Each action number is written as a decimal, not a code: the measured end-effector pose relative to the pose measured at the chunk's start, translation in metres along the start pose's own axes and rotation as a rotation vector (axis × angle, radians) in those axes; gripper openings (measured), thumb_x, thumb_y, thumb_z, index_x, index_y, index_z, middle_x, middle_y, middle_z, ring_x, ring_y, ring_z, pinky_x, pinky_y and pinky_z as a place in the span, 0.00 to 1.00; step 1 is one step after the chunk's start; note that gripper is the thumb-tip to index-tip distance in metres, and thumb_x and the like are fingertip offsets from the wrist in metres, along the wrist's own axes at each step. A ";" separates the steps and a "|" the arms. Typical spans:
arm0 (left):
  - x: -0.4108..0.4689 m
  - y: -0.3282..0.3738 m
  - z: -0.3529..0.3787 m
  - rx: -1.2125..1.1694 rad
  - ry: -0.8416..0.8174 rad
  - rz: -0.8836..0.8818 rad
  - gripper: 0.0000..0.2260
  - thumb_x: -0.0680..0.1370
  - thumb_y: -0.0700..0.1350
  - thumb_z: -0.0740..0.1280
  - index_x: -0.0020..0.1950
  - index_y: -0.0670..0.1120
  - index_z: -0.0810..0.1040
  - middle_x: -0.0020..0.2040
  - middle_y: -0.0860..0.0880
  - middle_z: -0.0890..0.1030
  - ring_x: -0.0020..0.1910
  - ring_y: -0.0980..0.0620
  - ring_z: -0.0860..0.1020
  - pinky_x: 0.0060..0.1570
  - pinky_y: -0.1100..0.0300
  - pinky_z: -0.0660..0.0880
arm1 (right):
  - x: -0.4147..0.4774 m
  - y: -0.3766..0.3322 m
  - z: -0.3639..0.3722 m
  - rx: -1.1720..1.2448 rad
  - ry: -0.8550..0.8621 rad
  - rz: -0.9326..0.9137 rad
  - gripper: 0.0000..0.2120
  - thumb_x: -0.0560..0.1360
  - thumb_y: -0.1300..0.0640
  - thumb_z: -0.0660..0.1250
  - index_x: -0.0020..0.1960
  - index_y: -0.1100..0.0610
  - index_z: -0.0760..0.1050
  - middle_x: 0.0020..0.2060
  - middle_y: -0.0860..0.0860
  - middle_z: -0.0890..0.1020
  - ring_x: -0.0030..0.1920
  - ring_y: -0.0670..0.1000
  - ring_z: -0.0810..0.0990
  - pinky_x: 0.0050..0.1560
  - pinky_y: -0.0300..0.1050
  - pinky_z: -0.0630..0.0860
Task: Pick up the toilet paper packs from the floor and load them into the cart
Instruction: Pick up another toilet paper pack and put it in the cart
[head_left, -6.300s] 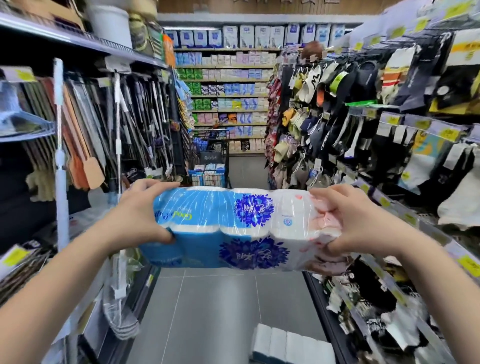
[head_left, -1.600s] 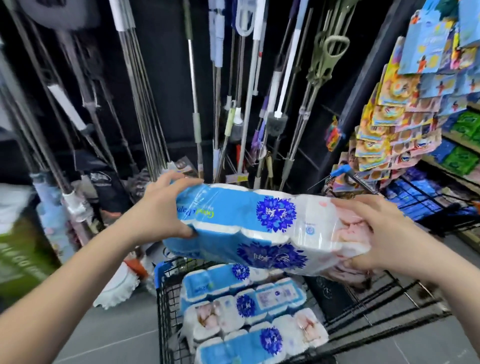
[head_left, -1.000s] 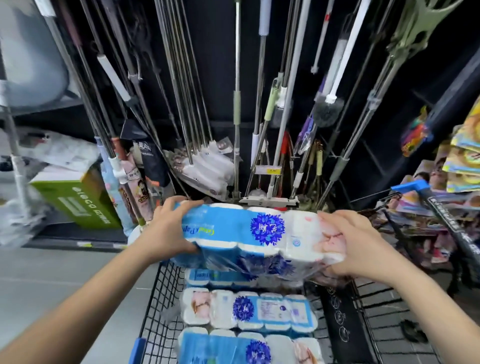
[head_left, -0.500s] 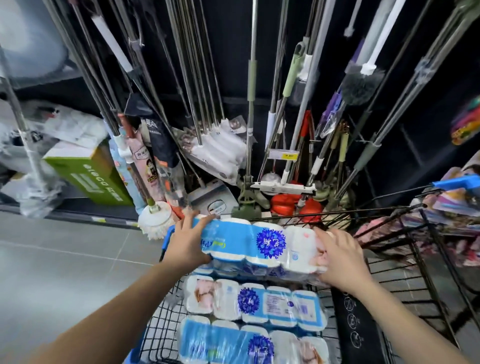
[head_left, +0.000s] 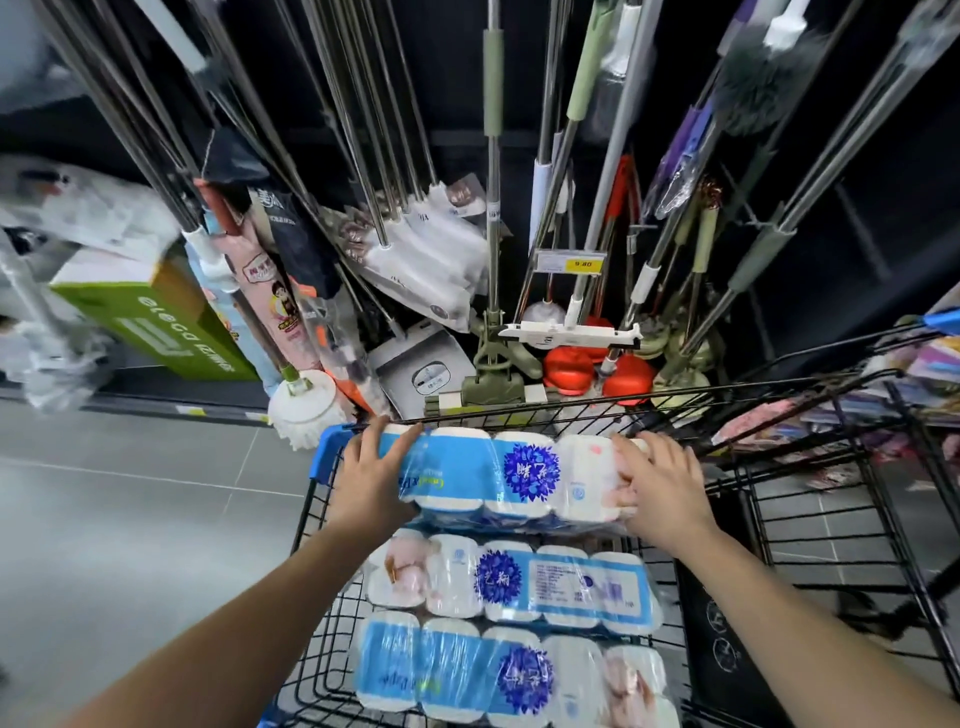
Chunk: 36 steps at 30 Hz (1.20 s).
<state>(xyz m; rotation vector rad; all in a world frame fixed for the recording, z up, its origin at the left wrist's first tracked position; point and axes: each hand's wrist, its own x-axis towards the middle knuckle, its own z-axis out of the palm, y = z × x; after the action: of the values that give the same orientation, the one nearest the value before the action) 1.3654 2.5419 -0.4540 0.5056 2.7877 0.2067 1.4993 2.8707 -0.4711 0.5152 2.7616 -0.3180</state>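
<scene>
A blue and white toilet paper pack (head_left: 511, 475) lies across the far end of the black wire cart (head_left: 311, 525), low inside the basket. My left hand (head_left: 371, 480) grips its left end and my right hand (head_left: 657, 488) grips its right end. Two more packs lie in the cart nearer to me: a middle pack (head_left: 519, 582) and a near pack (head_left: 509, 675). What is under the held pack is hidden.
A rack of mops, brooms and plungers (head_left: 571, 358) stands right behind the cart's far end. A white mop head (head_left: 306, 405) and a green box (head_left: 150, 322) sit at the left. Grey tiled floor (head_left: 130, 519) lies to the left of the cart. Hanging goods crowd the right edge.
Both hands have carried the pack from the aisle over to the cart and lowered it from above the rim down into the far end of the basket.
</scene>
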 end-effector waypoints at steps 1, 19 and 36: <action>0.001 0.001 0.003 0.012 0.001 0.002 0.50 0.66 0.52 0.82 0.81 0.61 0.56 0.82 0.45 0.53 0.77 0.37 0.59 0.73 0.41 0.65 | 0.002 0.001 0.003 -0.003 0.013 0.001 0.55 0.64 0.48 0.80 0.81 0.44 0.52 0.77 0.53 0.58 0.79 0.57 0.53 0.80 0.58 0.46; 0.001 0.006 0.019 0.200 -0.025 0.004 0.49 0.75 0.58 0.74 0.83 0.59 0.42 0.83 0.41 0.42 0.82 0.35 0.42 0.79 0.37 0.45 | 0.001 0.005 0.038 0.056 0.008 0.031 0.59 0.68 0.50 0.79 0.83 0.46 0.40 0.82 0.57 0.45 0.82 0.61 0.44 0.80 0.57 0.44; -0.039 0.049 -0.081 0.000 0.381 0.253 0.37 0.73 0.58 0.76 0.77 0.46 0.67 0.75 0.40 0.69 0.71 0.36 0.70 0.69 0.38 0.67 | -0.051 -0.056 -0.078 0.316 0.383 -0.333 0.35 0.79 0.44 0.66 0.82 0.50 0.57 0.76 0.51 0.66 0.76 0.53 0.63 0.76 0.47 0.58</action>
<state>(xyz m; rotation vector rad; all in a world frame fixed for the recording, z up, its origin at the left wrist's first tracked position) 1.3907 2.5660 -0.3580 0.9045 3.0795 0.3959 1.5030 2.8249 -0.3730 0.1955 3.1893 -0.8209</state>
